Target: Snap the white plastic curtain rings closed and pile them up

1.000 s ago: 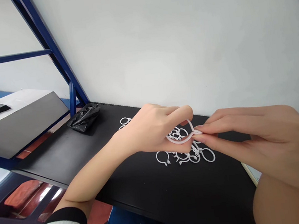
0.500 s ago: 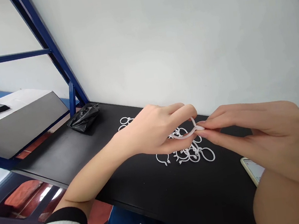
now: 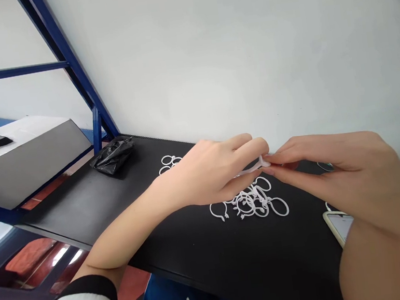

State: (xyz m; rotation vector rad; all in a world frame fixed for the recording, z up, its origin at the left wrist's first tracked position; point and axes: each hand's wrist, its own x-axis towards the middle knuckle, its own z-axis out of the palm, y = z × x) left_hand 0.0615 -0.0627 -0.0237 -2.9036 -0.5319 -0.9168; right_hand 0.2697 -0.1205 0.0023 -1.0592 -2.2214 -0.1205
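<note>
The left hand (image 3: 213,172) and right hand (image 3: 336,165) pinched one white loop (image 3: 255,166), and more loops (image 3: 250,204) lay on the worktop (image 3: 205,251).

Nothing readable here, folks: the white plastic loops (image 3: 251,203) at center aren't showing any marks I can make out, and the phone (image 3: 340,226) at lower right isn't showing legible screen text either.
</note>
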